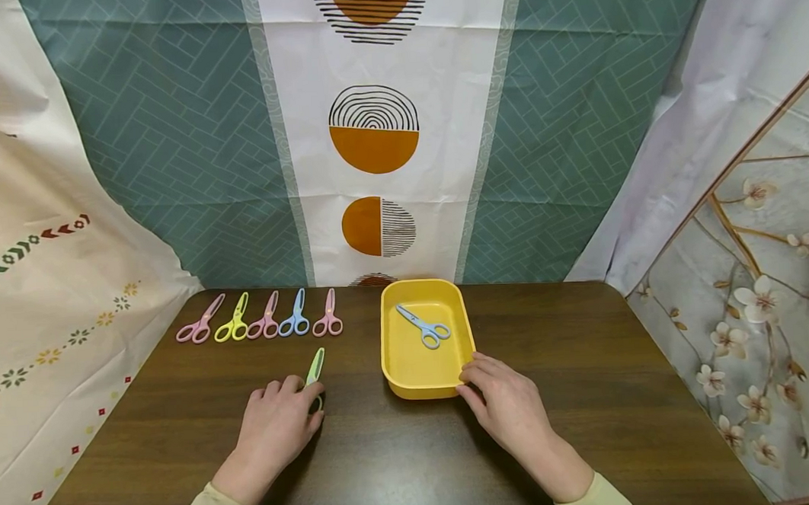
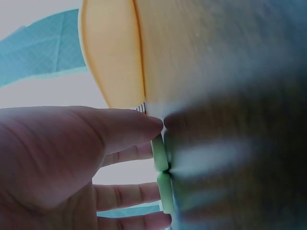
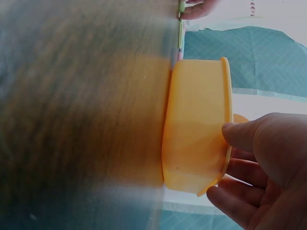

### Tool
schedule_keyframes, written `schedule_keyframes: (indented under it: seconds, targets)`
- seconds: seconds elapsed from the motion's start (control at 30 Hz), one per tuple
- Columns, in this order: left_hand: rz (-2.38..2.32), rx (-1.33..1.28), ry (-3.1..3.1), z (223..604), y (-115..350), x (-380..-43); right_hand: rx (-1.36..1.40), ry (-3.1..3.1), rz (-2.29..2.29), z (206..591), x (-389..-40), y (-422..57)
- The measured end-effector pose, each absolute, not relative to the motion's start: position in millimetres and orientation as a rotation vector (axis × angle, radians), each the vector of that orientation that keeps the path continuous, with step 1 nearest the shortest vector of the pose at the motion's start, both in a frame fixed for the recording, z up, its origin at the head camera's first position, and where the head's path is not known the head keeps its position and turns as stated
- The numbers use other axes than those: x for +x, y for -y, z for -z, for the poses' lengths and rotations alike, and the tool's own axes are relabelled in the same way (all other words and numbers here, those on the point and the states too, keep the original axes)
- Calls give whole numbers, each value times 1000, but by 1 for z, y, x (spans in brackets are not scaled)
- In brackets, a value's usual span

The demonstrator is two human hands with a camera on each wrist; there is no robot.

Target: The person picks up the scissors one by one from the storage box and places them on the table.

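Observation:
My left hand point(image 1: 280, 419) rests low over a pair of green scissors point(image 1: 317, 368) lying on the table, its blades pointing away. In the left wrist view, thumb and fingers grip the edges of the green handles point(image 2: 165, 191). My right hand point(image 1: 508, 396) holds the near right corner of a yellow tray point(image 1: 422, 393), with the thumb at the near rim and the fingers along the right side. Inside the tray lies a pair of blue scissors point(image 1: 425, 326), blades toward the far left. In the right wrist view, the thumb touches the tray's rim point(image 3: 227, 91).
A row of several scissors stretches along the back left of the wooden table point(image 1: 553, 336): pink scissors point(image 1: 203, 321), yellow scissors point(image 1: 232, 319), more pink ones and blue scissors point(image 1: 294, 316). Patterned curtains point(image 1: 386, 169) hang behind the table and on both sides.

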State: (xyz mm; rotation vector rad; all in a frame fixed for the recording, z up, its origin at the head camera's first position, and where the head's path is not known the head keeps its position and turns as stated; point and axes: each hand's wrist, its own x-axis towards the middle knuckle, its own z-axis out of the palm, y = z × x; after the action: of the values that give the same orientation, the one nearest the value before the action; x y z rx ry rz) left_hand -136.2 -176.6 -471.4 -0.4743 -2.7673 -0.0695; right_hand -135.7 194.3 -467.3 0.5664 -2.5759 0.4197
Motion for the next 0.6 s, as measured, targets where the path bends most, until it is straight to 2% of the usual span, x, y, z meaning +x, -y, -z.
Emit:
schedule_keyframes:
  seconds: [0.6]
  targets:
    - [17, -538, 2700, 463, 166, -117, 571, 2568, -415, 467, -135, -194]
